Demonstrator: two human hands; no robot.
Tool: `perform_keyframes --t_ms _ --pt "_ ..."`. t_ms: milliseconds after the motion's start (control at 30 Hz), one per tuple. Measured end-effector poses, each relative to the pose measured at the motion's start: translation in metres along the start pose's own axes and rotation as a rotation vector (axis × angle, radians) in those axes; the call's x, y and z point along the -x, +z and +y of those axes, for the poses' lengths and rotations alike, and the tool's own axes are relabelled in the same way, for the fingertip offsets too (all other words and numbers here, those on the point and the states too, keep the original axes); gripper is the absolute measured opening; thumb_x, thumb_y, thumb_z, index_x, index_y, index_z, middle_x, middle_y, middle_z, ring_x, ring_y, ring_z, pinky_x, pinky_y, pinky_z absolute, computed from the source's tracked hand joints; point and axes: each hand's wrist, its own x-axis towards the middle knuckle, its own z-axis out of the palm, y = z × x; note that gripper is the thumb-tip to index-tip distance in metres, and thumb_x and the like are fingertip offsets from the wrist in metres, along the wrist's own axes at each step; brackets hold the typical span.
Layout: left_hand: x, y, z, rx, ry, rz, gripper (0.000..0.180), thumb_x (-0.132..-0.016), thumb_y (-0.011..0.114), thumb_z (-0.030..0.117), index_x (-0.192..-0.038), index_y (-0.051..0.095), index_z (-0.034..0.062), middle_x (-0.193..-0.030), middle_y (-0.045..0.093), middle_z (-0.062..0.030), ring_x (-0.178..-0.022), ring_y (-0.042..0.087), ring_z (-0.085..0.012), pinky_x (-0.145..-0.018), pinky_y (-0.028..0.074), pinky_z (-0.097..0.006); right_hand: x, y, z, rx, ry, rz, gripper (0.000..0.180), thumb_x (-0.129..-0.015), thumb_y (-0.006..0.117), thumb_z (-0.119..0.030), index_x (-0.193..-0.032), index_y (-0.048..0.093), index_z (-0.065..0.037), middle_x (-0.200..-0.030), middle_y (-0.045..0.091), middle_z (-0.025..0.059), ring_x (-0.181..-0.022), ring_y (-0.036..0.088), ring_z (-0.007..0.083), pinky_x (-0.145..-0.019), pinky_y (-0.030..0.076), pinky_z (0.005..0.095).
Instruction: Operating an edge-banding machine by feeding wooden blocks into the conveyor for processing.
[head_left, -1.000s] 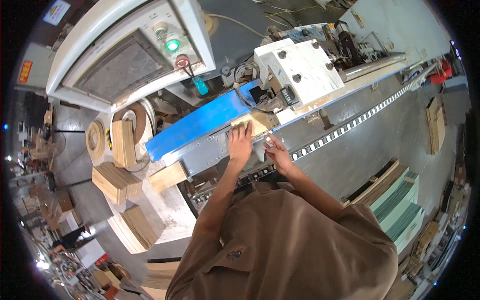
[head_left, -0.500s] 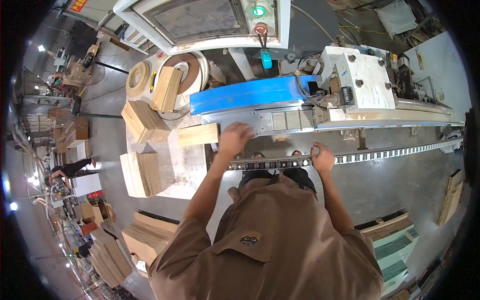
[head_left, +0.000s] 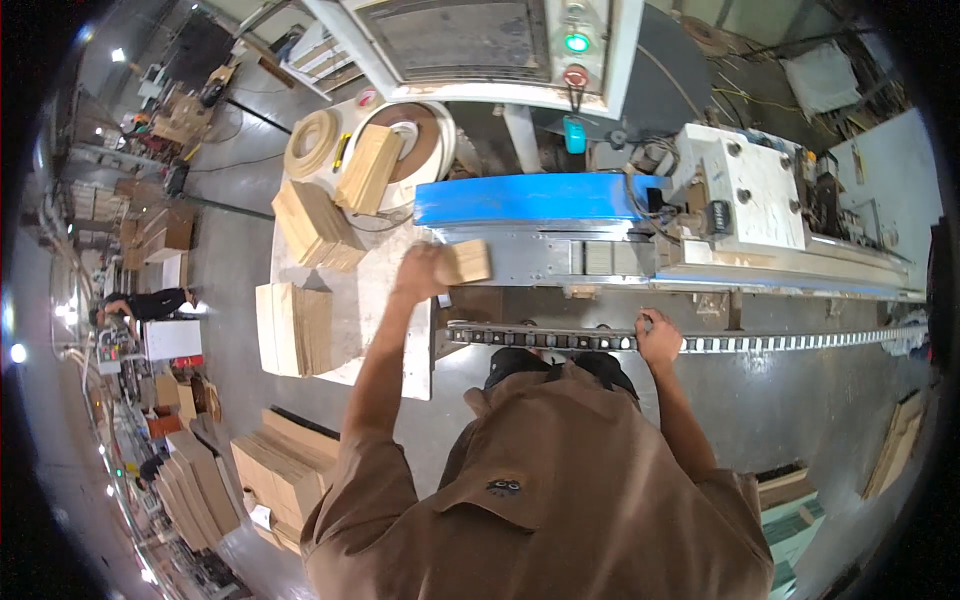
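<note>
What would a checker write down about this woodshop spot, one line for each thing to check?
Surface: pale work table, dusty, beside a grey machine bed.
Job's things: small wooden block at the machine's infeed, under the blue guard.
Clutter: wood stacks on the table; coils of edge tape.
Hands: left hand holds the wooden block; right hand rests on the chain rail.
Cables: black cords lie across the floor behind the table.
Surroundings: control panel with green and red buttons; more wood piles on the floor; another person at far left.
</note>
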Motion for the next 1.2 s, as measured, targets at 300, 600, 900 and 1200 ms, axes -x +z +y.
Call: perform_keyframes --t_ms 300,600,900,1200 --pt "-0.053 0.018 0.173 0.107 0.412 0.294 0.093 -0.069 0.090 0.035 -0.151 0.052 0.0137 -0.137 0.054 -0.0175 -0.128 0.052 -0.0367 -0.112 0.041 -0.051 -0.009 0.001 0.002 -0.031 0.041 -0.123 0.035 -0.090 0.071 -0.040 -0.118 0.076 -0.020 -0.117 0.077 0.0111 -0.106 0.072 0.0364 -0.092 0.057 0.0474" --pt "-0.082 0.060 0.226 0.157 0.515 0.504 0.065 -0.084 0.081 0.032 -0.143 0.060 0.0135 -0.142 0.056 -0.0091 -0.131 0.052 -0.0316 -0.117 0.038 -0.050 -0.024 0.024 -0.058 -1.377 0.292 -0.338 0.043 -0.105 0.065 -0.031 -0.142 0.063 -0.008 -0.122 0.072 0.0080 -0.112 0.071 0.0260 -0.098 0.056 0.0378" --pt "-0.066 0.052 0.210 0.147 0.469 0.461 0.056 -0.095 0.072 0.027 -0.149 0.058 0.0154 -0.150 0.052 -0.0146 -0.138 0.048 -0.0382 -0.120 0.035 -0.056 -0.042 0.015 -0.115 -2.290 0.618 -0.509 0.018 -0.102 0.069 -0.026 -0.114 0.060 -0.016 -0.119 0.057 -0.0015 -0.139 0.048 0.0290 -0.121 0.035 0.0441" --pt "-0.070 0.067 0.198 -0.009 0.511 0.516 0.068 -0.088 0.078 0.029 -0.151 0.058 0.0178 -0.149 0.054 -0.0160 -0.132 0.053 -0.0394 -0.115 0.042 -0.054 -0.037 0.008 -0.117 -2.336 0.583 -0.451 0.035 -0.098 0.065 -0.020 -0.133 0.059 -0.019 -0.128 0.057 -0.0037 -0.140 0.045 0.0269 -0.120 0.032 0.0417"
